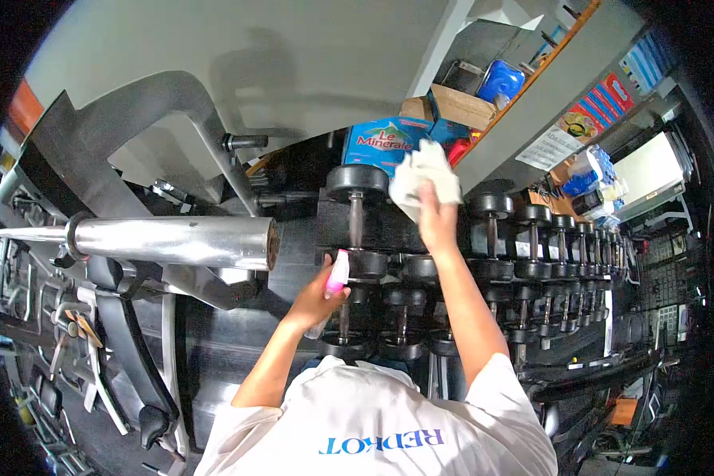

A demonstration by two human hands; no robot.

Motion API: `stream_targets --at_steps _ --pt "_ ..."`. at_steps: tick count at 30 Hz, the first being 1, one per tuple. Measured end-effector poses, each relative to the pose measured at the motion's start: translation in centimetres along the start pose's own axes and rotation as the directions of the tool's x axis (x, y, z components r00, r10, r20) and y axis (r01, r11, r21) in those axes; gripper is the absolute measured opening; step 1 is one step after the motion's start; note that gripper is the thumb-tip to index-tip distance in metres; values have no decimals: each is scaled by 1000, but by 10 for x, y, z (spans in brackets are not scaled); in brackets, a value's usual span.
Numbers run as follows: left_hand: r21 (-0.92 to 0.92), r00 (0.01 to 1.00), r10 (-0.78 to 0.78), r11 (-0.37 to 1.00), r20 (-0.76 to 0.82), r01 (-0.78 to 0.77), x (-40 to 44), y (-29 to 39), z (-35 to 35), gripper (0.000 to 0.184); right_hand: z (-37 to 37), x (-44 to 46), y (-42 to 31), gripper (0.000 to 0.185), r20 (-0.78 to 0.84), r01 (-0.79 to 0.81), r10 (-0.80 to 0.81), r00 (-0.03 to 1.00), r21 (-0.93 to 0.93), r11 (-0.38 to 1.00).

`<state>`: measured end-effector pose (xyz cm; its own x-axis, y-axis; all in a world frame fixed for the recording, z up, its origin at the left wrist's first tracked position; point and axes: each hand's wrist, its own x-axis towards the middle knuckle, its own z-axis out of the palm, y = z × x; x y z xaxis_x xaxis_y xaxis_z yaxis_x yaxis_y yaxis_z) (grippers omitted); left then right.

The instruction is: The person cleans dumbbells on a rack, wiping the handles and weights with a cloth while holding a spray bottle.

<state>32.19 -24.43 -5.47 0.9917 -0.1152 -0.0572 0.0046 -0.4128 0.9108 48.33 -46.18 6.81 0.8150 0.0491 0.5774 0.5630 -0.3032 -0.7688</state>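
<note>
My left hand [312, 298] is closed around a spray bottle [338, 274] with a pink and white top. Most of the bottle's body is hidden by my fingers and wrist. It is held over the near part of a dumbbell [356, 220] lying on the rack at the left end. A crumpled white cloth [425, 176] is gripped in my right hand [437, 220], raised above the rack just right of that dumbbell. The cloth partly covers a blue box behind it. Whether it touches a dumbbell head beneath, I cannot tell.
Two rows of black dumbbells [534, 239] run off to the right. On the left a thick metal bar sleeve [174, 242] juts toward me from a grey machine frame [147, 87]. Behind the rack stand a blue Le Minerale box [373, 144] and an open cardboard box [462, 108].
</note>
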Motion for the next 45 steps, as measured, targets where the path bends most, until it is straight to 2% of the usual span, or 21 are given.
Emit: stream_targets --at_steps 1,2,5,7,9,11,16,23,25,26,28,29,31,34,35,37,38,39,40,43,45 --pt "4 1000 -4 1000 -7 4 -1 8 -4 72 20 16 4 25 27 162 -160 987 -125 979" --pt "-3 999 -43 999 32 43 -2 15 -7 74 36 30 12 30 227 144 -117 967 -103 984" --pt "-62 990 -119 990 76 124 -2 21 -9 74 99 13 90 42 411 308 -59 910 -572 760" --pt "24 993 -96 995 65 94 -3 25 -9 71 114 17 91 46 364 244 0 931 -624 742" --pt "26 999 -47 999 28 46 -3 21 -5 70 115 39 86 41 423 124 250 871 -681 721" --pt "41 994 -88 995 61 86 -3 28 -6 70 122 53 112 41 412 -5 289 864 -566 824" --pt "226 998 -5 974 55 -8 -1 23 -6 77 125 69 104 56 291 -148 428 856 -655 741" --pt "335 995 -59 942 83 28 -3 32 -3 80 123 65 96 54 224 -226 466 856 -649 726" --pt "336 998 -6 942 63 -16 -4 27 -1 80 120 53 112 42 222 -102 235 946 -486 868" --pt "334 998 -3 942 56 -16 -5 26 -1 80 115 46 120 42 226 -94 229 947 -486 869" --pt "318 999 12 948 51 -28 -6 27 -1 80 102 30 129 32 206 51 0 979 -242 969" --pt "313 999 10 950 49 -25 -7 26 -1 80 100 22 136 32 212 53 0 977 -244 968" --pt "348 998 -4 938 56 -16 -5 25 0 80 99 8 157 28 126 -183 195 973 -102 978" --pt "355 993 -75 934 96 36 -3 35 -5 86 102 -1 165 29 19 -140 141 990 -67 988" --pt "348 993 -73 937 96 35 -2 32 -5 86 104 -2 166 30 -62 -85 81 995 -66 994" --pt "357 996 0 934 85 -30 -3 27 -4 79 102 4 156 32 -70 -110 100 993 -151 982" --pt "353 996 -1 935 88 -31 -4 25 -4 79 97 10 151 35 -4 -401 401 916 -51 915" --pt "353 995 1 935 98 -36 -3 26 -6 80 94 17 144 38 87 -658 654 752 27 753" --pt "355 995 4 934 104 -41 -3 27 -8 80 92 23 164 43 106 -701 697 710 8 713" --pt "379 990 -53 926 127 1 -1 28 -8 85 92 27 169 40 75 -689 695 715 -91 719" --pt "371 991 -61 928 123 11 -1 31 -7 85 97 12 157 35 23 -324 336 941 -212 922"
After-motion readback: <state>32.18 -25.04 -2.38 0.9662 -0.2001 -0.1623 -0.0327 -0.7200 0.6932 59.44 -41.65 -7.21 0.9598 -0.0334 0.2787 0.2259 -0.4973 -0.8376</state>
